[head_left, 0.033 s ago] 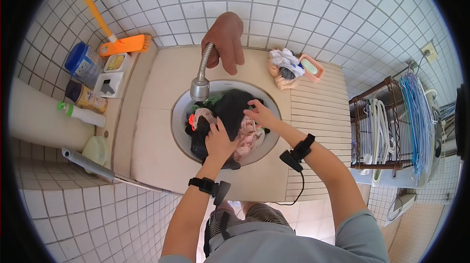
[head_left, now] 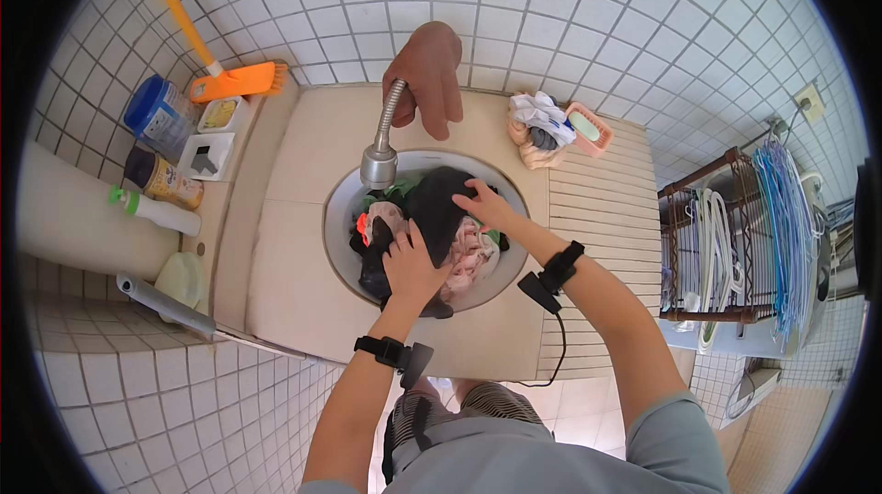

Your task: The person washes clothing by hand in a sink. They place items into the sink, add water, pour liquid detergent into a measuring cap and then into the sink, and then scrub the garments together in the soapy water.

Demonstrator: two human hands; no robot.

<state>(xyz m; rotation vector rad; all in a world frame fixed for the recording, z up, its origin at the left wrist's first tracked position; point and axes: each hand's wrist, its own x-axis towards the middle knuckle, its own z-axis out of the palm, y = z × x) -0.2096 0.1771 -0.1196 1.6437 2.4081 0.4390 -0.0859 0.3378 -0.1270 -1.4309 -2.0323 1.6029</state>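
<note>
We've our bare L hand (head_left: 415, 264) spread & R hand (head_left: 487, 207) curled on limp black fabric (head_left: 434, 204) w/in the oval whitish basin's (head_left: 337, 238) edges, prob. steadying it, tho can't tell if gripped.

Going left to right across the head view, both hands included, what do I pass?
Blue-lidded jar, orange broom head, left hand, right hand, pink soap dish, white hangers, blue hangers.

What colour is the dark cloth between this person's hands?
The cloth looks black; it shows best in the head view, the only one.
</note>
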